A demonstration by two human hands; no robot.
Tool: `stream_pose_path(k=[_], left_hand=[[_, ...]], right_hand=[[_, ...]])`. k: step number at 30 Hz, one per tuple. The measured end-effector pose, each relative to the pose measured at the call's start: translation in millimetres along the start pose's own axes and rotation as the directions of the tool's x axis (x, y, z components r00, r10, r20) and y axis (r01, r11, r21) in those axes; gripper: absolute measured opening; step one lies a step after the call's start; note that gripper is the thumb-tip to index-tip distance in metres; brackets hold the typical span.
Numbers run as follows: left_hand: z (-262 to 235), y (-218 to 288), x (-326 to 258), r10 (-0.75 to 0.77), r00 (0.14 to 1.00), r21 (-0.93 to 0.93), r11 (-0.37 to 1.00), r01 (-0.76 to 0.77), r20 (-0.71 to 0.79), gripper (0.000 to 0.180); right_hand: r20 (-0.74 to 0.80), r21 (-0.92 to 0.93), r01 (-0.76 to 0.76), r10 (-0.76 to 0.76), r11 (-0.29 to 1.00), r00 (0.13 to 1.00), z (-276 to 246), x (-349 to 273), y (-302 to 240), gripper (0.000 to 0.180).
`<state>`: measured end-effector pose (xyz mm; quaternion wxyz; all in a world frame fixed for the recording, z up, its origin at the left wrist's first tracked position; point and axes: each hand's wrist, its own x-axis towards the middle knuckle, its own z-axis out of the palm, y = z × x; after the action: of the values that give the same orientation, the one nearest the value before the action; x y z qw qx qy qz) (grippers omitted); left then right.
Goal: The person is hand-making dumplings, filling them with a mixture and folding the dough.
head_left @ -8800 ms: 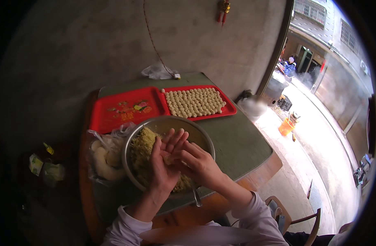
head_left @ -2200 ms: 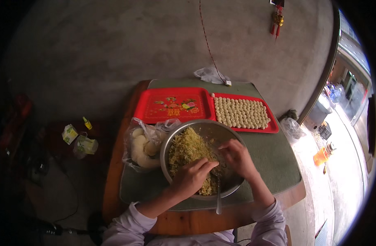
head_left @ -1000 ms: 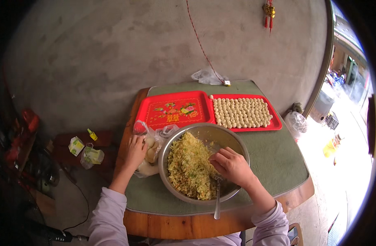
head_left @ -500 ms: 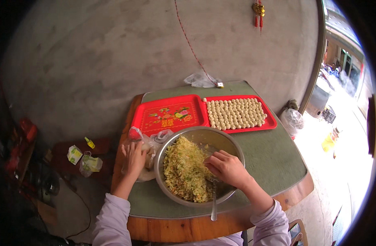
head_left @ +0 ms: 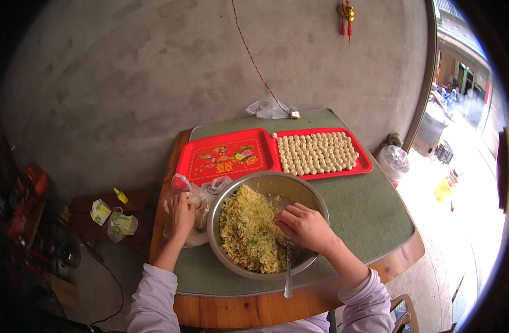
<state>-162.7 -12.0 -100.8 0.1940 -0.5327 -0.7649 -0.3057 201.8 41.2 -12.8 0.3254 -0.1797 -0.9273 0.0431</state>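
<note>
1 red tray [head_left: 321,158] is judged nearly filled with balls [head_left: 316,152], the other tray [head_left: 224,158] is bare, much filling [head_left: 249,230] is left in the bowl [head_left: 299,186] on the surface [head_left: 371,216], pinched by the right hand [head_left: 305,227], while the left hand [head_left: 181,213] is closed on a bag [head_left: 202,194].

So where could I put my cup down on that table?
The green mat is bare right of the metal bowl, below the tray of dough balls. The empty red tray also has room. It's crowded at the left hand, around the plastic bag.
</note>
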Motion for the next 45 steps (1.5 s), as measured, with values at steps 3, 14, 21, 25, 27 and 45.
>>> stream_pose_path(k=[3,14,21,25,27,45], left_hand=[[2,6,2,-0.018,0.998,-0.010,1.000,0.018,0.053,0.031],[-83,66,-3,-0.039,0.997,-0.468,0.882,0.064,0.062,0.012],[-120,151,-12,0.446,0.835,-0.334,0.772,-0.541,-0.322,0.021],[-107,176,-8,0.536,0.761,-0.337,0.685,-0.645,-0.366,0.024],[-98,181,-4,0.539,0.764,-0.360,0.676,-0.643,-0.354,0.028],[-85,197,1,0.163,0.795,-0.793,-0.091,0.602,0.585,0.019]], right_hand=[[-0.005,-0.008,-0.003,0.002,1.000,1.000,-1,-1,1,0.008],[0.020,-0.004,-0.016,0.016,1.000,1.000,-6,-4,2,0.010],[0.507,0.847,-0.532,0.314,-0.005,0.803,-4,24,-18,0.024],[0.496,0.865,-0.447,0.256,-0.227,0.830,2,40,-14,0.023],[0.409,0.912,-0.388,0.330,-0.130,0.851,-2,41,-7,0.019],[0.348,0.897,-0.426,0.405,0.119,0.846,-7,38,15,0.019]])
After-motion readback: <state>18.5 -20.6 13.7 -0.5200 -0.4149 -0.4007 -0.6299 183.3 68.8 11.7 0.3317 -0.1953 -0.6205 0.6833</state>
